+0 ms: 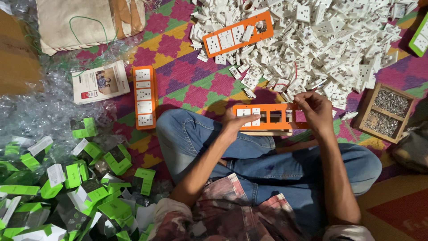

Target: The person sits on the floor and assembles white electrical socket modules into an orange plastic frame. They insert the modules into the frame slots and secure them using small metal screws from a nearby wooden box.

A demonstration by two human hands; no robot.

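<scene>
A heap of white sockets [312, 40] lies just beyond the hands, a wooden box of screws [385, 112] to the right of the right hand [314, 109]. Both it and the left hand [234, 122] grip an orange frame [269, 118] over the knees by its ends; the right fingertips hide the frame's end slot.

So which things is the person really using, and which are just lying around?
In use:
- orange frame, held by left hand and right hand
- white socket pile
- screw box

Just lying about:
- green cartons
- leaflet
- cloth bag
- bubble wrap
- filled frame
</scene>
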